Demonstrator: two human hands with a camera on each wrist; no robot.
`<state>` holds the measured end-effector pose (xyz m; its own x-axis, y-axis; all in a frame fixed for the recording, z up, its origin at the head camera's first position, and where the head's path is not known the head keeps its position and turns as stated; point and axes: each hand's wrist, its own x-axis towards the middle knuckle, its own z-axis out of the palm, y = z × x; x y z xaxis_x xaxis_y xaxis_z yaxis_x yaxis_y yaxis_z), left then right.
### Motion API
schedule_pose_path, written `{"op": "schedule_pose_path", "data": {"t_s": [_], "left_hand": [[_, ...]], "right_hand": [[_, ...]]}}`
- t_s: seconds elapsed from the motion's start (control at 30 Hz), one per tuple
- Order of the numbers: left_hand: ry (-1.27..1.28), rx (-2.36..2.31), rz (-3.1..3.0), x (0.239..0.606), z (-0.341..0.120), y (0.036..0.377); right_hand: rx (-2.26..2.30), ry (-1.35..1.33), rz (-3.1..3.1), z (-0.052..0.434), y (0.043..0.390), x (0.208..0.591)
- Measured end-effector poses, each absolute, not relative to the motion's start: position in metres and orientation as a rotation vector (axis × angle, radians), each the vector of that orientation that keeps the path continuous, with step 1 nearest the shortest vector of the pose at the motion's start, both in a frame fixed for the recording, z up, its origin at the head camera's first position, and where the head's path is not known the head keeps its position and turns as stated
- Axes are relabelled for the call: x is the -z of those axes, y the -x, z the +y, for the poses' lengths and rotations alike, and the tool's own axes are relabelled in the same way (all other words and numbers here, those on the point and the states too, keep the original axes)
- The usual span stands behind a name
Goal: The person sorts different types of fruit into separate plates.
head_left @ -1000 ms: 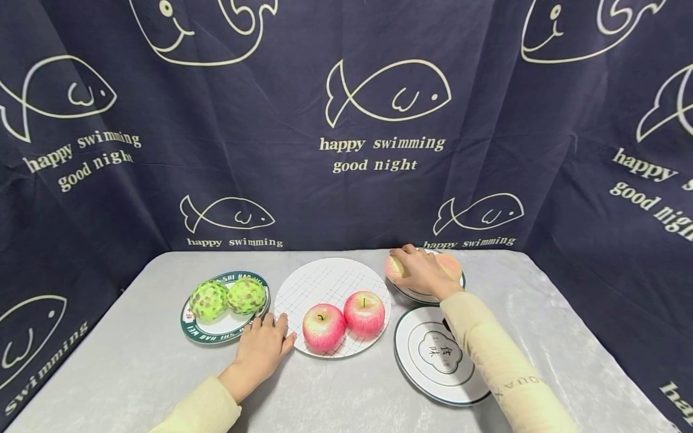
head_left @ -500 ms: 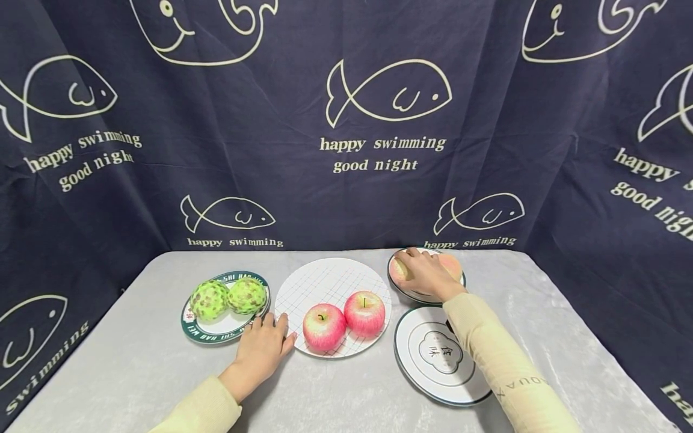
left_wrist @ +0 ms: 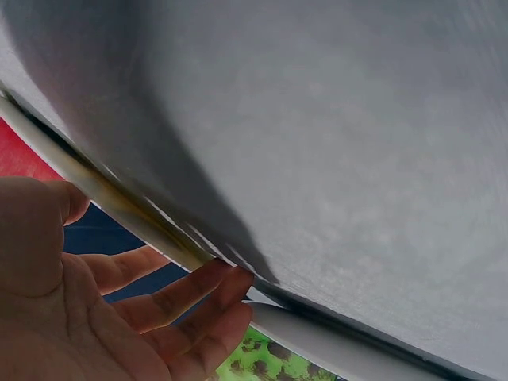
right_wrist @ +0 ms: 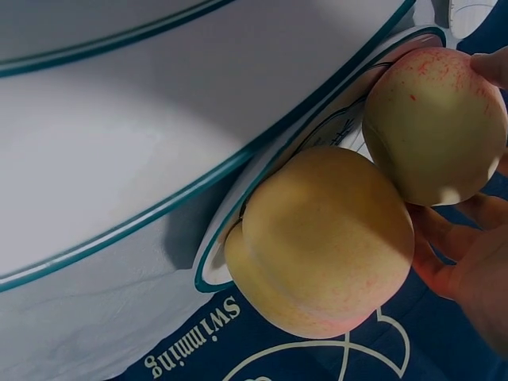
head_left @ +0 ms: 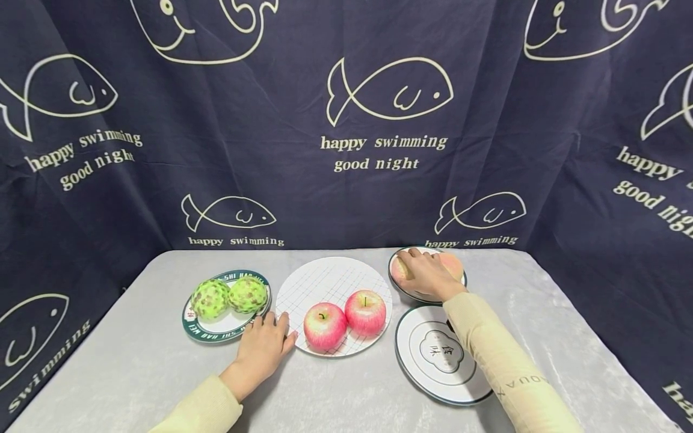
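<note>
At the back right, my right hand (head_left: 430, 273) holds a peach (right_wrist: 435, 127) over the left part of a small dark-rimmed plate (head_left: 414, 296), with thumb and fingers around it. A second, yellower peach (right_wrist: 325, 238) lies beside it on the same plate, close against the held one. My left hand (head_left: 263, 346) lies with loosely spread fingers at the gap between the green-rimmed oval plate (head_left: 197, 331) and the white checked plate (head_left: 314, 279). In the left wrist view its fingertips (left_wrist: 238, 278) are right at the plate edges, with nothing gripped.
Two red apples (head_left: 325, 326) sit on the checked plate. Two bumpy green fruits (head_left: 210, 299) with brown patches fill the oval plate. A larger plate (head_left: 428, 385) with a dark rim lies under the right forearm. A navy fish-print curtain (head_left: 379, 198) stands behind the grey tabletop.
The right hand has shifted slightly right with the peach, bringing it from over the plate's left rim further onto the plate. The left hand has stayed in place.
</note>
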<state>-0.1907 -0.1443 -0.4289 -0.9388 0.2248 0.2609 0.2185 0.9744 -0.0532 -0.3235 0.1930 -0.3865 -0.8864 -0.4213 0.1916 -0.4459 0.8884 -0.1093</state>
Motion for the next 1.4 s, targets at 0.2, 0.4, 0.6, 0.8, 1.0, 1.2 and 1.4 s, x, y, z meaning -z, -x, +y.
{"op": "schedule_pose_path", "data": {"t_s": [0.2, 0.4, 0.6, 0.8, 1.0, 1.2, 1.4], "left_hand": [[0.327, -0.036, -2.857, 0.4299, -0.1444, 0.1915], [0.33, -0.033, -2.859, 0.4299, -0.1444, 0.1916], [0.327, -0.033, -2.852, 0.4296, -0.1444, 0.1913], [0.322, -0.032, -2.846, 0.43, -0.1444, 0.191], [0.322, -0.033, -2.846, 0.4306, -0.1447, 0.1913], [0.32, -0.028, -2.859, 0.4299, -0.1446, 0.1912], [0.319, -0.027, -2.859, 0.4292, -0.1445, 0.191]], "right_hand": [[-0.236, -0.655, -2.899, 0.1925, 0.3224, 0.3857], [-0.24, -0.652, -2.907, 0.193, 0.3223, 0.3853], [-0.249, -0.659, -2.891, 0.1934, 0.3225, 0.385], [-0.28, -0.658, -2.881, 0.1935, 0.321, 0.384], [-0.275, -0.66, -2.867, 0.1932, 0.3208, 0.3841], [-0.286, -0.646, -2.847, 0.1925, 0.3196, 0.383], [-0.265, -0.666, -2.801, 0.1903, 0.3154, 0.3799]]}}
